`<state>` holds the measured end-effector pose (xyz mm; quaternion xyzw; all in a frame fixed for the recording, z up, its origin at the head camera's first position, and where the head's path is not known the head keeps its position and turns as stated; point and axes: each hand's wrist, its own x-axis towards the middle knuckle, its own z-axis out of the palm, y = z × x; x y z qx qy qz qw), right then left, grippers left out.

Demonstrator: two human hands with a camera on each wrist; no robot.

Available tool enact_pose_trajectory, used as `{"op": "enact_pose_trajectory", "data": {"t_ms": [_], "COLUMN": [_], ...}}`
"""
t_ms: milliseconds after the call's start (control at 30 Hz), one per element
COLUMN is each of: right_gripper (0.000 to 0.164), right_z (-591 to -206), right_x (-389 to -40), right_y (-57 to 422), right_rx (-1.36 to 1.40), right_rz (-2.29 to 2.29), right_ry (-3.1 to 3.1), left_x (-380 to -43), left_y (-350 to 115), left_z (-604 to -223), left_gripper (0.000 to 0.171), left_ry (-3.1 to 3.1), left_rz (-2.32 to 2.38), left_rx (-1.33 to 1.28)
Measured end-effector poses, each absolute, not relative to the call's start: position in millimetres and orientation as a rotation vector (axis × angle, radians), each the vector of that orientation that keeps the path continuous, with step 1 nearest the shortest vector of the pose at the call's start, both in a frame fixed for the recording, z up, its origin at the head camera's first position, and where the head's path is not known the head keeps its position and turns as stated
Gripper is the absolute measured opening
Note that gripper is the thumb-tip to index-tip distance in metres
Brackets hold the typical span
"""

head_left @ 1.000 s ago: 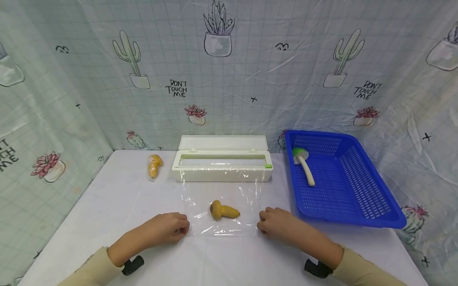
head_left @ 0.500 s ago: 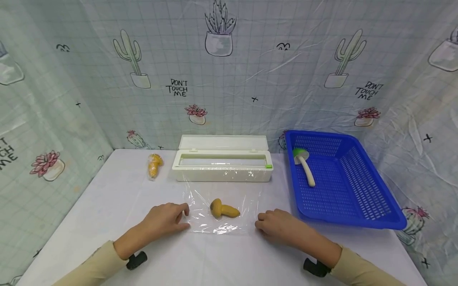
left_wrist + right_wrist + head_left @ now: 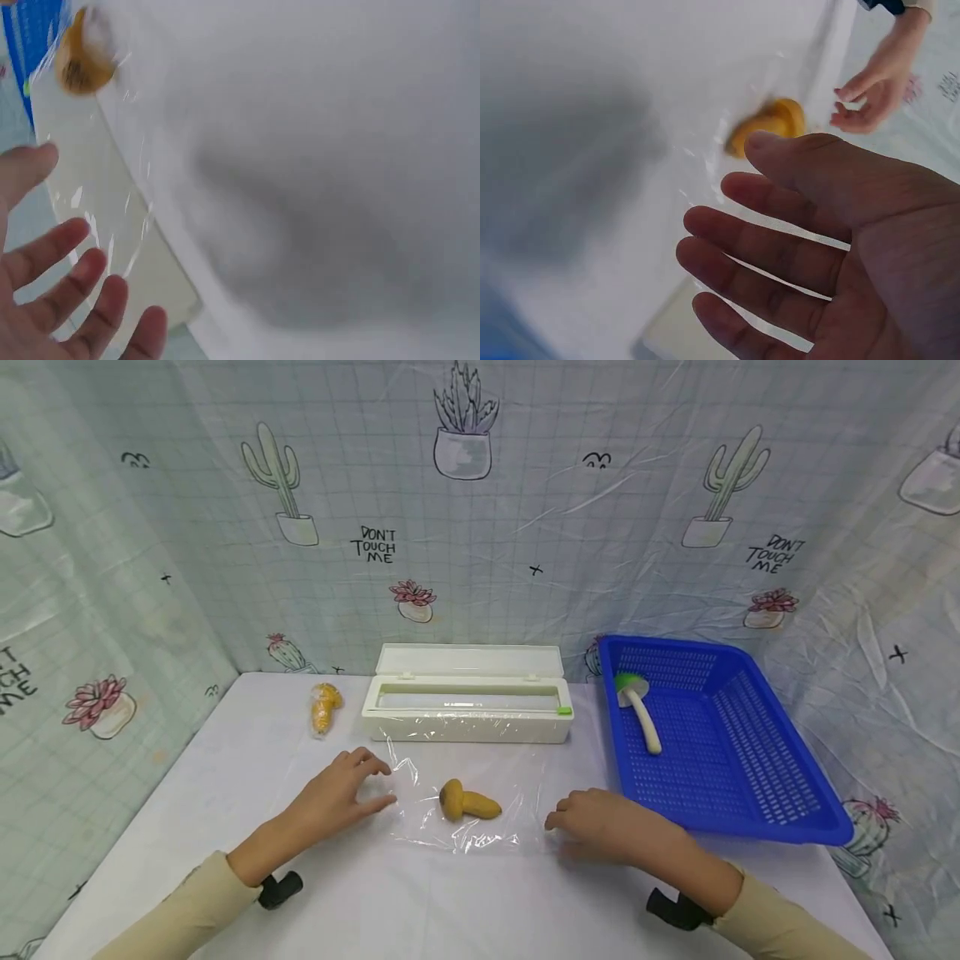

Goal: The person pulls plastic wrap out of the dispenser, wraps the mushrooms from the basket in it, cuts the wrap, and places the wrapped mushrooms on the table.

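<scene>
A yellow-brown mushroom (image 3: 480, 806) lies on its side on a clear sheet of cling film (image 3: 476, 841). The film runs forward from a white cling film dispenser (image 3: 465, 727) whose lid stands raised. Beside the film's left edge is my left hand (image 3: 330, 802), thumb and fingers spread, holding nothing. At the opposite edge my right hand (image 3: 611, 828) hovers near the film; in the right wrist view its fingers (image 3: 772, 259) are loosely extended with nothing gripped. Whether a fingertip touches the film is hard to tell.
At the back left lies a film-wrapped yellow mushroom (image 3: 322, 708). A blue plastic basket (image 3: 738, 743) on the right contains a green-capped mushroom (image 3: 641, 718) with a white stem. A patterned curtain (image 3: 480, 527) surrounds the white table (image 3: 465, 910).
My left hand has let go of the film's front left corner, spread its fingers and moved up and left. The right hand has come off the right corner and shifted slightly right.
</scene>
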<state>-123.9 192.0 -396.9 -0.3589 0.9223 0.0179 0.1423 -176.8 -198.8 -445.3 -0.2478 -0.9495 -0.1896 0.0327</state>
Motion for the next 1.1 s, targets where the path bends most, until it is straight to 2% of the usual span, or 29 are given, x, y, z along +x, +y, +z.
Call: {"op": "enact_pose_trajectory", "data": {"t_ms": [100,333,433,633,733,900,1100], "right_gripper": [0.023,0.019,0.019,0.019,0.017,0.01,0.005], "right_z": [-380.1,-349.3,-341.5,-343.8,-350.1,-355.8,-355.5], "right_x": [-129.4,-172.0,-198.8,-243.3,-257.0,-269.4,-273.9], "right_y": [196.0,212.2,218.2,221.3,221.7,221.8,215.3], "right_rx": [-1.032,-0.996,-0.984,-0.915,-0.896,-0.907,-0.895], "right_rz": [-0.009,-0.124,-0.126,-0.08,-0.081,-0.117,-0.103], "right_ry": [2.71,2.865,2.913,2.879,2.842,2.812,2.795], "left_x": [-194.0,-245.1,-257.3,-263.7,-263.7,-265.1,-267.1], "left_y": [-205.5,-206.3,-203.6,-201.1,-202.1,-203.8,-204.1], "left_z": [-436.8,-427.1,-430.4,-440.5,-442.0,-440.3,-440.0], "left_gripper": [0.04,0.068,0.071,0.062,0.064,0.071,0.069], "left_ry": [-2.842,-2.764,-2.812,-2.787,-2.755,-2.733,-2.697], "left_rz": [-0.716,-0.833,-0.864,-0.871,-0.879,-0.881,-0.866], "left_rx": [-0.614,-0.498,-0.451,-0.399,-0.414,-0.41,-0.401]}}
